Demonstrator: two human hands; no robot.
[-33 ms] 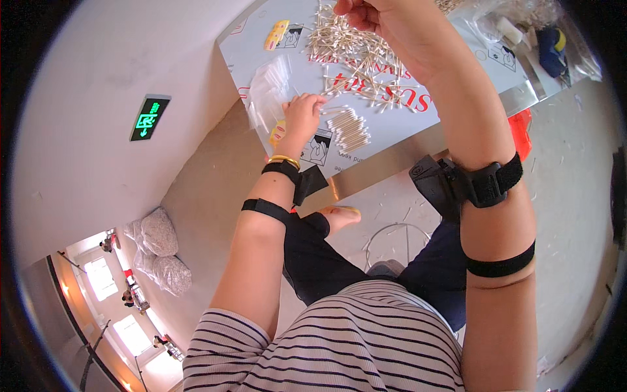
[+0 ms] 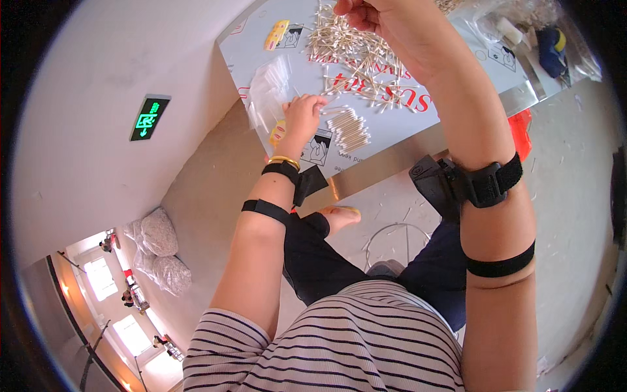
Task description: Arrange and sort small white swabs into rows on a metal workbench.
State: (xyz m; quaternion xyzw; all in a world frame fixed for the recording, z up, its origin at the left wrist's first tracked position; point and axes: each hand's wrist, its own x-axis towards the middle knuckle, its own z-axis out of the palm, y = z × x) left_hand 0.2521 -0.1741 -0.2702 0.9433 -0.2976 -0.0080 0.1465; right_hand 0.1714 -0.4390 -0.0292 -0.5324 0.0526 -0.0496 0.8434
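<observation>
My left hand (image 2: 304, 116) is closed with its fingers curled, low over the metal-topped table (image 2: 372, 130). What it holds, if anything, is hidden. Just right of it lies a neat row of cotton swabs (image 2: 349, 130). Clear plastic sleeves (image 2: 269, 88) are beside its left edge, and a yellow printed card (image 2: 277, 132) lies by the wrist. My right hand (image 2: 363, 14) is raised over a loose heap of cotton swabs (image 2: 349, 42), partly cut off by the upper edge. Its fingers are bent together, and anything in them cannot be made out.
Another yellow card (image 2: 276, 35) lies at the far left of the table. A clear plastic bag (image 2: 571, 49) and a dark blue object (image 2: 552, 51) sit at the right. Stuffed sacks (image 2: 160, 235) stand by the wall. A round metal frame (image 2: 398, 242) and scattered swabs are on the floor.
</observation>
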